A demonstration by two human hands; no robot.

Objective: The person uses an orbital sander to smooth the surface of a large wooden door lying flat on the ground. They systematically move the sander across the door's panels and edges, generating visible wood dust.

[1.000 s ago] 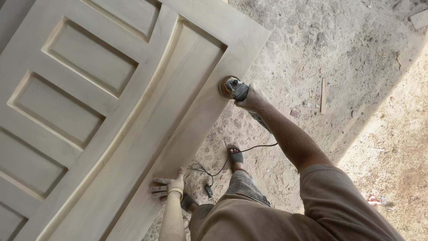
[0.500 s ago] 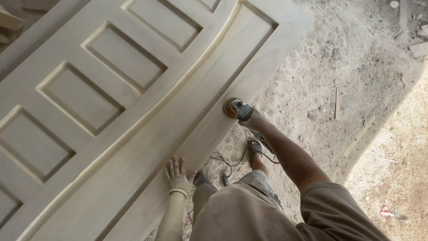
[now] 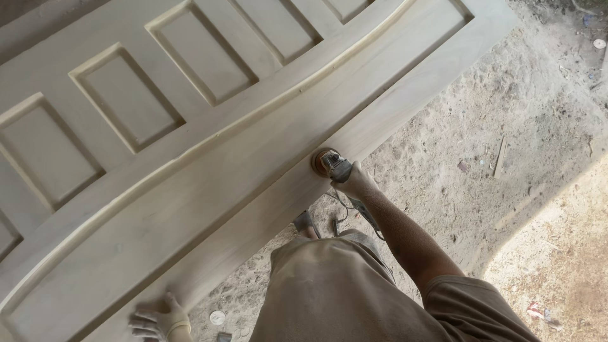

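Sander (image 3: 330, 163), small handheld power tool with round disc, sits near frame centre, slightly toward 3 o'clock, disc pressed flat on the outer edge of the wooden door (image 3: 209, 164). Right hand (image 3: 356, 180) wraps the tool body, fingers clamped tight round it, arm running off toward 5 o'clock. Cord (image 3: 364, 212) trails from the tool back along the forearm. Left hand (image 3: 155, 316) at 7 o'clock, bottom edge of frame, dusty, lies on the door's lower edge with fingers spread out flat, gripping nothing. Door is pale unfinished wood, lies tilted from 8 o'clock up to 1 o'clock, fills the upper left; recessed rectangular panels in a row along the top, one curved raised moulding sweeping across the middle. Dirt floor (image 3: 506, 126) at 3 o'clock, dusty, small scraps and a thin stick (image 3: 500, 157) lying on it. Person's foot (image 3: 305, 223) shows just below the door edge at 6 o'clock. Small round cap (image 3: 217, 318) on the ground near the left hand.
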